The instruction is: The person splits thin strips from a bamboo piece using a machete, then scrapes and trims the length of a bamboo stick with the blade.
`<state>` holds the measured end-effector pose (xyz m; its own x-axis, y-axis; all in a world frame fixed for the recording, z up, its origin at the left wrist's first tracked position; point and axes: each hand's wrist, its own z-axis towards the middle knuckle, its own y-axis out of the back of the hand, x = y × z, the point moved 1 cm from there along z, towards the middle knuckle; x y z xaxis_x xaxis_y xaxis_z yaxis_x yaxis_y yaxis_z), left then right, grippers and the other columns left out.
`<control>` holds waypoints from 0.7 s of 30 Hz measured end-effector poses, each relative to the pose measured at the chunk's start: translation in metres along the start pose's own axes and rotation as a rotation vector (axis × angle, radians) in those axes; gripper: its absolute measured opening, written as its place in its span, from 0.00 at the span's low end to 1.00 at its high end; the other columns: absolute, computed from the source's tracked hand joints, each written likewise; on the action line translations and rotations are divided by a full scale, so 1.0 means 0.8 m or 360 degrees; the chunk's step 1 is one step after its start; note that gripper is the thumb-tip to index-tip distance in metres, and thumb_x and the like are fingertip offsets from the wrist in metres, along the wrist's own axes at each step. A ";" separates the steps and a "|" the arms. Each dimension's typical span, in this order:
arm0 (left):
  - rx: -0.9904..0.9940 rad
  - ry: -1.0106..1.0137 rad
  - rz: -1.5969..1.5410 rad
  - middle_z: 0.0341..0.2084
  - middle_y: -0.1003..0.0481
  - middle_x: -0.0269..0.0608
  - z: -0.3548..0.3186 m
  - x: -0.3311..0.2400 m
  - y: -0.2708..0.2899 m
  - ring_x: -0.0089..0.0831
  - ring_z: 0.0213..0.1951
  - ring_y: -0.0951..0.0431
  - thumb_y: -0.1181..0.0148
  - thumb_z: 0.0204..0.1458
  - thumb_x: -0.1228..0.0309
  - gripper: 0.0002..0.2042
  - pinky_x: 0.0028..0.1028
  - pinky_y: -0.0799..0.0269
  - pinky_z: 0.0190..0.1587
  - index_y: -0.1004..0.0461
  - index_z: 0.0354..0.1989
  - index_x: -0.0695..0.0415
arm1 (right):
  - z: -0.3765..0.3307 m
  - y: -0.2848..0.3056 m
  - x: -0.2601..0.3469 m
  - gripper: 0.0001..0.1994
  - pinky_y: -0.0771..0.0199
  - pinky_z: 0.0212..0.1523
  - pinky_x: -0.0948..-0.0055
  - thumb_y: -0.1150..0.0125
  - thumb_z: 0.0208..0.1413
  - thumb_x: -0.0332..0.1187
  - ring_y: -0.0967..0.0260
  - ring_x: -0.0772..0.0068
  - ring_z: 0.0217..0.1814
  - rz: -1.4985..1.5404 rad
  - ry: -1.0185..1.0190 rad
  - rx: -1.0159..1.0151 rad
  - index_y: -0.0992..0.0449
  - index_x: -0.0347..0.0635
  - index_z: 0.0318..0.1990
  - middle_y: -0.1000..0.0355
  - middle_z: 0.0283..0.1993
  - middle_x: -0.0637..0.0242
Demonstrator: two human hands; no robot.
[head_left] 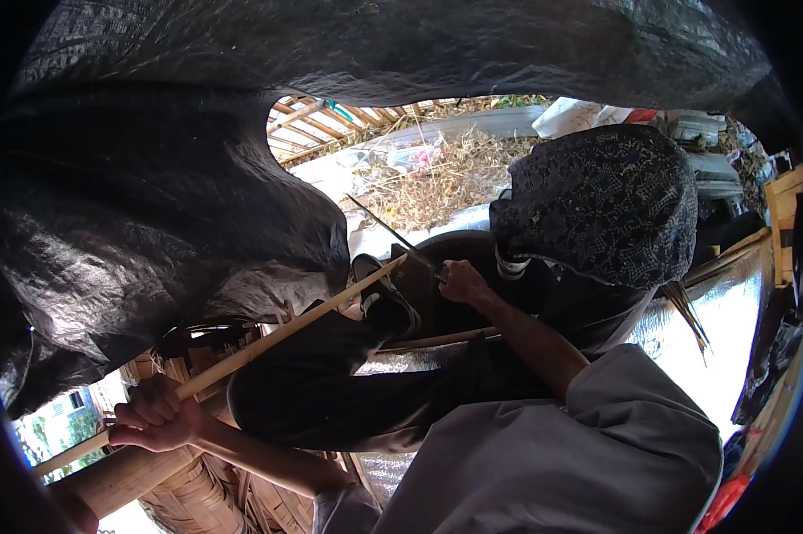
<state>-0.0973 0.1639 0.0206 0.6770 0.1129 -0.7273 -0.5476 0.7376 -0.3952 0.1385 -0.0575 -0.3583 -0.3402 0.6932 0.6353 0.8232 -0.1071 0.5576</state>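
My left hand [163,415] is closed round a long, pale bamboo strip [277,336], gripping it toward its lower left end. The strip slants up to the right across my dark-trousered leg, and its far end comes close to a knife [392,233]. The knife's handle is in my closed right hand [462,281], and its thin dark blade points up and to the left. Whether the blade touches the strip, I cannot tell. A dark cloth with a pale pattern [601,205] covers my right knee. Under the knife, between my feet, is a dark round-edged container [455,240].
Black plastic sheeting [152,196] hangs low on the left and overhead. Dry straw-like shavings [437,182] lie on the ground ahead. Woven bamboo [183,498] and a thick bamboo pole [125,481] are at the lower left. Several thin strips [686,316] stick out at right.
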 end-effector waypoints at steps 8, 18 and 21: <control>0.0296 0.0033 -0.0263 0.02 0.57 0.22 0.005 0.000 -0.008 0.10 0.05 0.60 0.61 0.53 0.46 0.25 0.12 0.62 0.07 0.51 0.09 0.47 | -0.023 0.001 -0.022 0.12 0.29 0.42 0.57 0.48 0.39 0.32 0.33 0.48 0.41 -0.0145 -0.0333 0.0347 0.29 0.38 0.34 0.30 0.37 0.47; 0.0322 0.0039 -0.0253 0.02 0.57 0.22 0.003 -0.001 -0.010 0.11 0.05 0.61 0.61 0.53 0.47 0.25 0.13 0.63 0.07 0.52 0.09 0.47 | -0.011 0.004 0.010 0.12 0.28 0.39 0.56 0.48 0.39 0.31 0.31 0.48 0.37 -0.0016 0.0022 0.0000 0.28 0.38 0.33 0.29 0.29 0.49; 0.0358 0.0087 -0.0298 0.02 0.57 0.22 0.003 -0.003 -0.014 0.11 0.05 0.61 0.61 0.54 0.47 0.25 0.13 0.63 0.08 0.52 0.10 0.46 | -0.015 -0.012 -0.013 0.11 0.28 0.38 0.56 0.49 0.39 0.31 0.31 0.47 0.37 0.0037 -0.0029 -0.0023 0.29 0.37 0.32 0.29 0.29 0.49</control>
<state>-0.0917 0.1568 0.0285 0.7252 -0.0706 -0.6849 -0.2887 0.8720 -0.3954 0.1290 -0.0721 -0.3637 -0.3127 0.7033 0.6385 0.8242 -0.1333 0.5504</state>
